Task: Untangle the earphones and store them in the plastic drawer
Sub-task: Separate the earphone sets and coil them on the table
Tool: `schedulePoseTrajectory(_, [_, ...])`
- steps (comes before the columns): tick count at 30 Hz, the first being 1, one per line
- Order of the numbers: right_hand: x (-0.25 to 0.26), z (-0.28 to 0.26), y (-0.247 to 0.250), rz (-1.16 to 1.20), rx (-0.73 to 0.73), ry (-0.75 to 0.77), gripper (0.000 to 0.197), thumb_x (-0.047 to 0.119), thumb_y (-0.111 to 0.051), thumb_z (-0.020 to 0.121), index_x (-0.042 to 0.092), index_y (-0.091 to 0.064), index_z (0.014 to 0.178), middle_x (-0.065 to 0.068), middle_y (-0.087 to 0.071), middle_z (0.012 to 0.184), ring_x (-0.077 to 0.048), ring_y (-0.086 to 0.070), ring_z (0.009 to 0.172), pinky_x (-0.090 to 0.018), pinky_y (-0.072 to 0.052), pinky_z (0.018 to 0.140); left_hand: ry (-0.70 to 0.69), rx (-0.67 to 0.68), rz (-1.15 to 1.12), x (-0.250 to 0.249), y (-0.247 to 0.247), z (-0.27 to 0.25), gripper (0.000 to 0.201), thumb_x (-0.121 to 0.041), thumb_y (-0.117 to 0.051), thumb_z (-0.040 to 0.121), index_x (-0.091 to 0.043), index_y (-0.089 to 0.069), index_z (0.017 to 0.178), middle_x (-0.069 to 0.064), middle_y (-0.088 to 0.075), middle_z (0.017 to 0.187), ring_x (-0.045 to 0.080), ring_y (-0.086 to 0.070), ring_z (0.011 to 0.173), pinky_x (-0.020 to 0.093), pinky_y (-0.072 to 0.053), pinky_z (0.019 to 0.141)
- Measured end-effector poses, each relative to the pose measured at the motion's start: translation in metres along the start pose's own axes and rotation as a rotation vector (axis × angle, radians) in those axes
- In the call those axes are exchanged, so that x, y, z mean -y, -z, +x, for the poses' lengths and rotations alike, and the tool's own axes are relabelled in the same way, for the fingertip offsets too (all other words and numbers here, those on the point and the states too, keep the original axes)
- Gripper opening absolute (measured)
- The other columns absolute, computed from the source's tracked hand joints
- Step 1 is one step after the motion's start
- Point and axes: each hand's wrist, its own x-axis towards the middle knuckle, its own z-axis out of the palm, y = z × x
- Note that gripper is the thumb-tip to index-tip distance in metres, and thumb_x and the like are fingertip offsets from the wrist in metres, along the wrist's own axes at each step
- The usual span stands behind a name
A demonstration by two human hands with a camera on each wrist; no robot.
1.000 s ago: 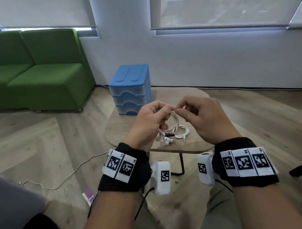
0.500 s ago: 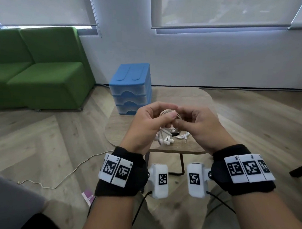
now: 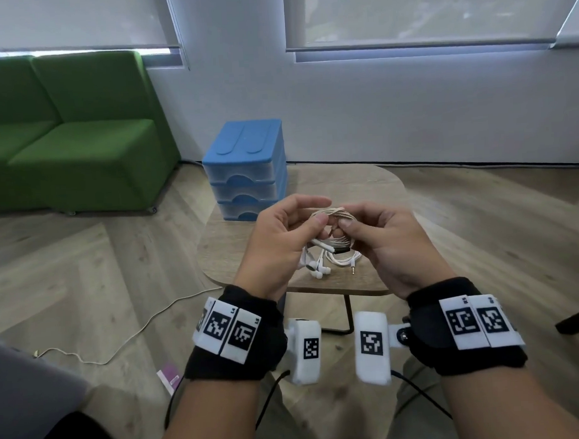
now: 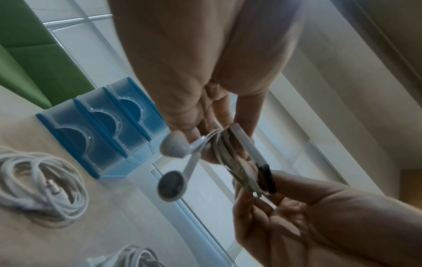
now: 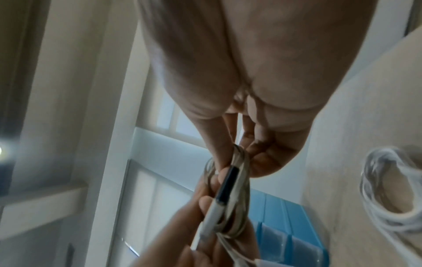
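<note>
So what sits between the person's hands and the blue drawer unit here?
Only bare tabletop between the hands' earphone bundle and the drawer unit, per the head view; loose earphones lie nearer the person.

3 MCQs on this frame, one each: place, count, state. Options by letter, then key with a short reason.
1. Where does the blue drawer unit stand?
A. on the floor
B. on the far left part of the wooden table
C. on the sofa

2. How many drawers does the unit have?
A. two
B. three
C. five

3. What state is the earphone bundle in?
A. coiled, held by both hands
B. lying inside a drawer
C. stretched out straight

Key:
1 B, its base rests on the tabletop in the head view.
2 B, three stacked fronts show.
3 A, the left hand and right hand pinch the looped cable above the table.
</note>
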Motion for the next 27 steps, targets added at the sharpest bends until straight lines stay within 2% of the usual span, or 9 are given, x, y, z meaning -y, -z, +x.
schedulePoseTrajectory(3, [0.004, -0.001, 0.002, 0.108, -0.032, -0.053, 0.025, -0.006, -0.061, 0.091, 0.003, -0.066, 0.114, -0.01, -0.074, 0.087, -0.015, -0.068, 0.073, -0.027, -0.055, 0.068, 0.013, -0.013, -0.008, 0.003, 0.001, 0.001, 0.02, 0.001, -0.065, 0.097, 0.0, -0.072, 0.116, 0.017, -0.075, 0.099, 0.018, -0.064, 0.077, 0.027, -0.057, 0.074])
schedulePoseTrajectory(6, [0.005, -0.002, 0.001, 0.18, -0.037, -0.11, 0.037, -0.003, -0.064, 0.086, 0.007, -0.064, 0.121, -0.015, -0.067, 0.09, -0.02, -0.062, 0.078, -0.036, -0.044, 0.071, 0.023, 0.01, -0.002, 0.004, 0.001, 0.001, 0.023, -0.001, -0.063, 0.098, -0.003, -0.073, 0.118, 0.017, -0.073, 0.099, 0.019, -0.063, 0.08, 0.031, -0.057, 0.079])
schedulePoseTrajectory(10, [0.007, -0.004, 0.002, 0.15, -0.017, -0.127, 0.041, 0.001, -0.063, 0.089, 0.006, -0.06, 0.129, -0.006, -0.065, 0.081, -0.016, -0.055, 0.074, -0.03, -0.04, 0.066, 0.058, 0.034, -0.021, 0.001, 0.001, 0.001, 0.03, 0.002, -0.054, 0.099, -0.007, -0.075, 0.119, 0.001, -0.066, 0.081, 0.008, -0.058, 0.072, 0.021, -0.052, 0.07])
schedulePoseTrajectory(13, [0.01, -0.005, 0.002, 0.066, 0.024, -0.103, 0.035, -0.001, -0.061, 0.088, 0.009, -0.063, 0.121, 0.0, -0.067, 0.077, -0.01, -0.061, 0.069, -0.027, -0.043, 0.065, 0.083, 0.074, -0.032, -0.003, 0.001, 0.0, 0.033, -0.006, -0.053, 0.093, -0.005, -0.076, 0.117, 0.003, -0.06, 0.076, 0.007, -0.051, 0.064, 0.024, -0.047, 0.061])
schedulePoseTrajectory(14, [0.011, -0.006, 0.001, 0.051, 0.028, -0.099, 0.034, 0.0, -0.061, 0.084, 0.01, -0.065, 0.117, 0.001, -0.067, 0.075, -0.01, -0.061, 0.068, -0.026, -0.044, 0.064, 0.077, 0.097, -0.027, -0.005, 0.001, 0.0, 0.03, -0.005, -0.055, 0.095, -0.003, -0.075, 0.117, 0.008, -0.064, 0.08, 0.007, -0.055, 0.064, 0.025, -0.048, 0.061])
schedulePoseTrajectory(16, [0.012, -0.005, -0.001, 0.036, 0.033, -0.1, 0.037, 0.006, -0.061, 0.075, 0.011, -0.067, 0.111, 0.001, -0.067, 0.077, -0.013, -0.061, 0.072, -0.028, -0.046, 0.065, 0.037, 0.136, 0.011, -0.005, 0.0, -0.001, 0.023, -0.001, -0.06, 0.098, 0.001, -0.072, 0.118, 0.018, -0.075, 0.099, 0.012, -0.069, 0.078, 0.026, -0.055, 0.071])
schedulePoseTrajectory(19, [0.01, -0.004, 0.002, 0.07, 0.028, -0.109, 0.039, 0.007, -0.058, 0.071, 0.007, -0.068, 0.109, -0.004, -0.067, 0.083, -0.018, -0.061, 0.078, -0.035, -0.047, 0.071, 0.008, 0.142, 0.071, -0.001, 0.0, -0.002, 0.022, -0.002, -0.065, 0.097, 0.0, -0.073, 0.117, 0.014, -0.078, 0.101, 0.015, -0.072, 0.087, 0.025, -0.056, 0.079])
schedulePoseTrajectory(23, [0.009, -0.004, 0.005, 0.134, 0.049, -0.112, 0.034, 0.003, -0.053, 0.078, 0.006, -0.069, 0.108, -0.004, -0.064, 0.079, -0.017, -0.06, 0.072, -0.033, -0.046, 0.069, 0.031, 0.12, 0.095, 0.003, 0.002, -0.001, 0.019, -0.008, -0.067, 0.097, -0.009, -0.077, 0.113, 0.008, -0.077, 0.096, 0.014, -0.066, 0.08, 0.027, -0.055, 0.079])
schedulePoseTrajectory(27, [0.008, -0.004, 0.005, 0.171, 0.061, -0.1, 0.035, -0.007, -0.042, 0.09, 0.004, -0.064, 0.115, -0.002, -0.063, 0.077, -0.012, -0.06, 0.069, -0.027, -0.049, 0.064, 0.035, 0.098, 0.057, 0.002, 0.0, 0.0, 0.021, -0.004, -0.069, 0.095, -0.002, -0.073, 0.115, 0.014, -0.078, 0.102, 0.016, -0.068, 0.081, 0.029, -0.057, 0.081])
